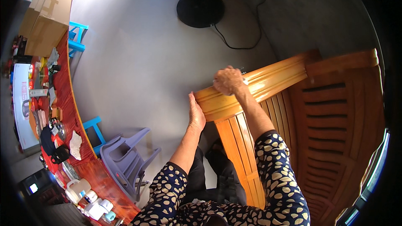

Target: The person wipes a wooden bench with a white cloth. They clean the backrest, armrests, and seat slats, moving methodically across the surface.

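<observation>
A wooden bench with a slatted seat (240, 150) and a slatted back (326, 117) stands to my right. Its broad, glossy armrest (276, 79) runs across in front of me. My left hand (197, 113) rests against the rounded near end of this armrest, fingers straight and pointing up. Over the armrest's top, my right hand (228, 80) is closed with the knuckles up. Something small and pale shows beside its fingers, but what it is stays hidden. Both forearms come out of dark sleeves with cream spots.
A black round stand base (200, 9) with a cable (257, 16) is on the grey floor ahead. At left, a long reddish table (69, 100) carries a cardboard box (50, 21), cups and clutter. A purple plastic chair (125, 159) and blue stools (76, 37) stand beside it.
</observation>
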The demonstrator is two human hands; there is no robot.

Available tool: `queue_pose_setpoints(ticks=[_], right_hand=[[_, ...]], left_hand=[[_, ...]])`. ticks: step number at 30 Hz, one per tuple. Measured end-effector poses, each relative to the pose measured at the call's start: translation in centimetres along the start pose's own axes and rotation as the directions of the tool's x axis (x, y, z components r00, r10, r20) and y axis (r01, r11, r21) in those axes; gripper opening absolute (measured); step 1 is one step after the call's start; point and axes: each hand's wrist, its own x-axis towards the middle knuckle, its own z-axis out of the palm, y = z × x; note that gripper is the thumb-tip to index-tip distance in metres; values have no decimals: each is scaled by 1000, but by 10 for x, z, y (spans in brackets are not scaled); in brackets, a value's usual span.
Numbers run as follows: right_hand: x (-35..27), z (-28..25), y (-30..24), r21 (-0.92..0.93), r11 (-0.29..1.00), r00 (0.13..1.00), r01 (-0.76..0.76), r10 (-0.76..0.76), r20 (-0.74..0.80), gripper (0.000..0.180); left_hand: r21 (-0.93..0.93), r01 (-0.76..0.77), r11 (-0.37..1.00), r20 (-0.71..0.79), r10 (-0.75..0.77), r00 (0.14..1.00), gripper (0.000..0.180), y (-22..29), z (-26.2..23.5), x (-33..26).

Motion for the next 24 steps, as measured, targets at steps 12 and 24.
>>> queue_pose_setpoints(ticks=[12, 24], right_hand=[[-10, 55, -114, -359, 840, 895, 406, -444, -27, 26], [-107, 98, -32, 71, 963, 631, 259, -114, -767, 27]], left_hand=[[-374, 79, 924, -32, -98, 995, 72, 1, -37, -4], [622, -276, 732, -159, 464, 871, 55, 13, 12, 11]])
